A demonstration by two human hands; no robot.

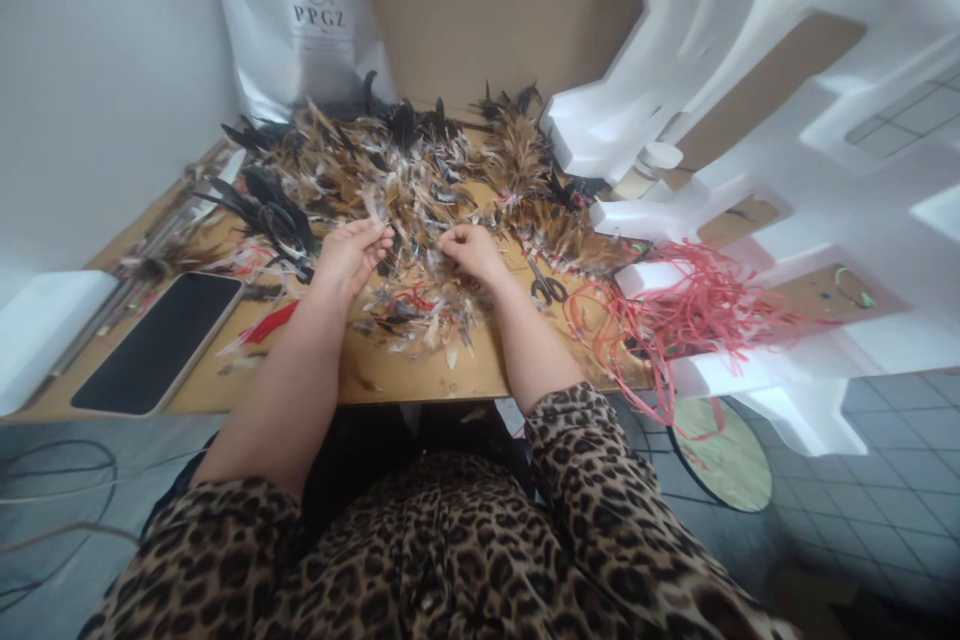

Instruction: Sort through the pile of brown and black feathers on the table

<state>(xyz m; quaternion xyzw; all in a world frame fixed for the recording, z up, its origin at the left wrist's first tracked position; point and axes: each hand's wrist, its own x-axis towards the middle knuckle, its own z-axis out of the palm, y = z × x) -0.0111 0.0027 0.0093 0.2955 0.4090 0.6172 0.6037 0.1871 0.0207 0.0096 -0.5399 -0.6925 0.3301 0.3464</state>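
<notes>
Feathers (330,160) are spreading sideways just past your left hand (346,255) and right hand (478,255); fingers are pinching closed, can't tell on what

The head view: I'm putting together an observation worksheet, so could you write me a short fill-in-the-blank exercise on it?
The phone lies to the ____ of the left hand. The scissors lie to the ____ of the right hand. The large letters on the silvery bag spell ____. The sleeves have a ____ print.

Missing words: left; right; PPGZ; leopard.
</notes>
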